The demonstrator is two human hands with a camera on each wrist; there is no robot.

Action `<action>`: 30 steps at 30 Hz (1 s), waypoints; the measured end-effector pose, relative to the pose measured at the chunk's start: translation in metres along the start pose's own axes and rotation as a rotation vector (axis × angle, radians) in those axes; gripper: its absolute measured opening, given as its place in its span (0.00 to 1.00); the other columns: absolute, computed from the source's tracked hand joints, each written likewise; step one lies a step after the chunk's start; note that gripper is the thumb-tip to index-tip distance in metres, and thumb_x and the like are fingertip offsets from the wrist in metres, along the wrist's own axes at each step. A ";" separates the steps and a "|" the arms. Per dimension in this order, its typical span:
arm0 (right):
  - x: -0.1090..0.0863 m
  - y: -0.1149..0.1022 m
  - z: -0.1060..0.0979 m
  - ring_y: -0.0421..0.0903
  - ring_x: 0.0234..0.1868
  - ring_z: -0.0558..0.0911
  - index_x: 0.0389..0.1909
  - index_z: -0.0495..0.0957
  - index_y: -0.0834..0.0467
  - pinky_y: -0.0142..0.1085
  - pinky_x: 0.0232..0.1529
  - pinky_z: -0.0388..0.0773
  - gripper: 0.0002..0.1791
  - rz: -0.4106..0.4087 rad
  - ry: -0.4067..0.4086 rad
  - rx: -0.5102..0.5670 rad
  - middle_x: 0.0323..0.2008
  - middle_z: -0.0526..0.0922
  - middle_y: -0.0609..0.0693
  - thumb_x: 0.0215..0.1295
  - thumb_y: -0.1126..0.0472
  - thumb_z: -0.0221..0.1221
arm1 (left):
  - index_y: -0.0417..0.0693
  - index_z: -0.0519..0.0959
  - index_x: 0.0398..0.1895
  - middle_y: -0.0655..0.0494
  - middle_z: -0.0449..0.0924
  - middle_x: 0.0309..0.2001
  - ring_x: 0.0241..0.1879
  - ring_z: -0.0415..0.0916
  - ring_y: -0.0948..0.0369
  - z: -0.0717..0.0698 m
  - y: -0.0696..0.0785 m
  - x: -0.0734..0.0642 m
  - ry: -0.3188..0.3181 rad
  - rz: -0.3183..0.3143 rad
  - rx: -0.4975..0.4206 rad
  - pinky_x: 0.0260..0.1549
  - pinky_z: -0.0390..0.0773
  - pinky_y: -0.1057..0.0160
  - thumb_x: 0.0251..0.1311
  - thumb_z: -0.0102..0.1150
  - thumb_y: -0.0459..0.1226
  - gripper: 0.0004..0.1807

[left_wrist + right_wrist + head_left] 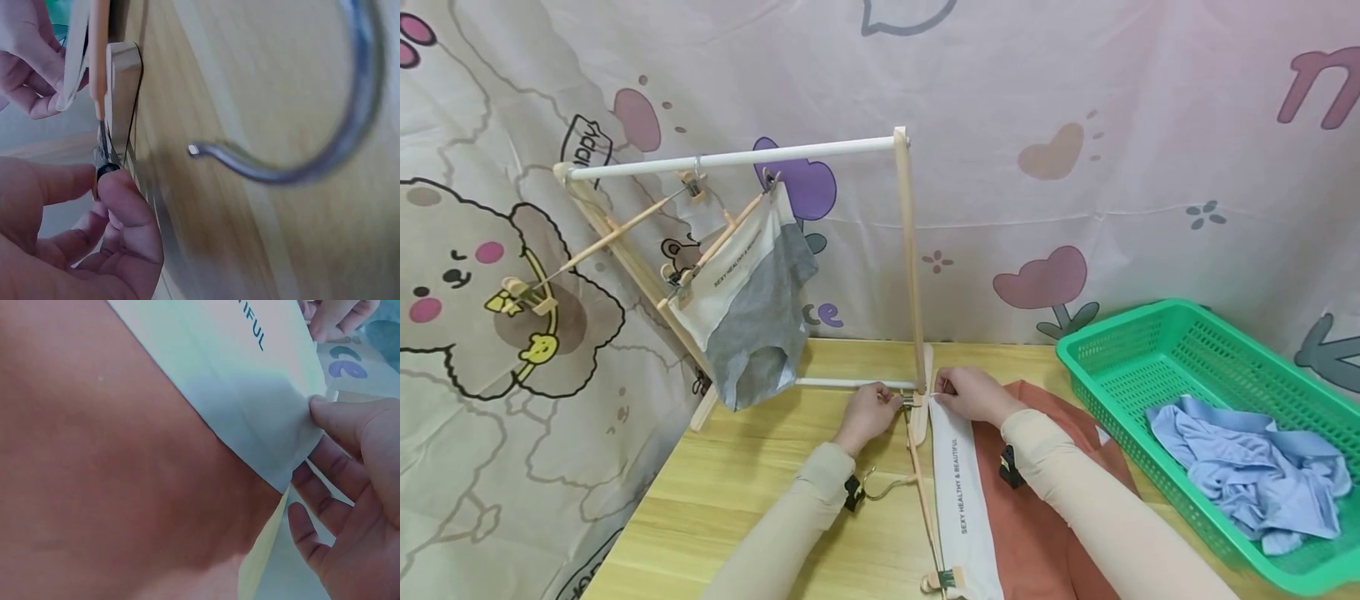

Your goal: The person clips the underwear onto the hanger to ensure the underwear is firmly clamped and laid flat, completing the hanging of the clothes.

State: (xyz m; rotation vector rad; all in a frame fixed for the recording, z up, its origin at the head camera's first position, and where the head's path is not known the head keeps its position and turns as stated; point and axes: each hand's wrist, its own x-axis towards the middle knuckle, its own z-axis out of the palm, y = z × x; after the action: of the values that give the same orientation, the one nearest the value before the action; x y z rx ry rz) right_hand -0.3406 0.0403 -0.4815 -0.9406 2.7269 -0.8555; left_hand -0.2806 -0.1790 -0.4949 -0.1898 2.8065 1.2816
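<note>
My left hand [867, 414] pinches the upper clip [909, 401] of a wooden clip hanger [925, 492] that lies on the table, its metal hook [287, 175] pointing left. Between thumb and fingers, my right hand [976, 395] holds the top corner of the white waistband [961, 475] on rust-coloured underpants [1037, 525]. That corner is just right of the pinched clip, apart from it in the left wrist view. At the near end, the lower clip [943, 578] sits over the waistband's other corner. Lettering runs along the waistband.
A wooden rack [910, 267] with white rods stands behind the hands. Grey underpants [748, 333] hang from it on a clip hanger, beside another clip hanger [617, 235]. At the right, a green basket [1138, 450] holds blue underpants [1247, 471]. A printed curtain backs the table.
</note>
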 end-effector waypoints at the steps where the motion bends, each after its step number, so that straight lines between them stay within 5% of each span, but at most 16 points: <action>1: 0.000 0.001 0.000 0.40 0.28 0.74 0.35 0.81 0.54 0.34 0.34 0.73 0.06 0.001 -0.004 0.011 0.27 0.80 0.45 0.74 0.62 0.66 | 0.41 0.81 0.39 0.59 0.73 0.22 0.17 0.69 0.64 0.000 0.000 0.000 -0.006 -0.012 -0.021 0.20 0.73 0.66 0.75 0.64 0.40 0.10; 8: 0.002 0.005 0.004 0.39 0.33 0.78 0.40 0.87 0.55 0.35 0.38 0.77 0.02 0.018 -0.023 0.055 0.32 0.85 0.46 0.74 0.64 0.67 | 0.40 0.77 0.38 0.53 0.78 0.31 0.26 0.77 0.61 -0.005 0.001 -0.003 -0.055 -0.119 -0.224 0.26 0.85 0.64 0.76 0.60 0.35 0.08; 13: 0.004 0.006 0.004 0.38 0.34 0.79 0.39 0.90 0.55 0.36 0.40 0.79 0.03 0.018 -0.005 0.056 0.35 0.89 0.46 0.73 0.62 0.68 | 0.35 0.76 0.44 0.44 0.84 0.38 0.29 0.82 0.60 -0.013 0.003 -0.001 -0.123 -0.146 -0.455 0.31 0.88 0.64 0.75 0.60 0.31 0.06; 20: 0.005 0.003 -0.004 0.38 0.33 0.79 0.38 0.89 0.55 0.35 0.39 0.78 0.04 0.022 0.021 0.104 0.33 0.87 0.46 0.74 0.60 0.68 | 0.23 0.79 0.56 0.36 0.89 0.47 0.37 0.88 0.62 -0.028 -0.001 0.004 -0.240 -0.161 -0.732 0.47 0.89 0.66 0.70 0.65 0.28 0.16; 30: 0.004 -0.001 -0.017 0.38 0.33 0.80 0.39 0.89 0.55 0.35 0.40 0.78 0.05 0.034 0.022 0.166 0.32 0.88 0.46 0.74 0.58 0.67 | 0.31 0.84 0.57 0.36 0.87 0.58 0.40 0.88 0.64 -0.035 -0.002 0.006 -0.341 -0.183 -0.741 0.51 0.88 0.66 0.71 0.66 0.32 0.16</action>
State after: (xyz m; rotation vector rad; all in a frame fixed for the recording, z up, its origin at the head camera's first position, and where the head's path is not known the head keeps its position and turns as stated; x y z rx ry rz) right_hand -0.3485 0.0450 -0.4669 -0.8547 2.6320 -1.0720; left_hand -0.2861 -0.2070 -0.4738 -0.2172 1.8869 2.0066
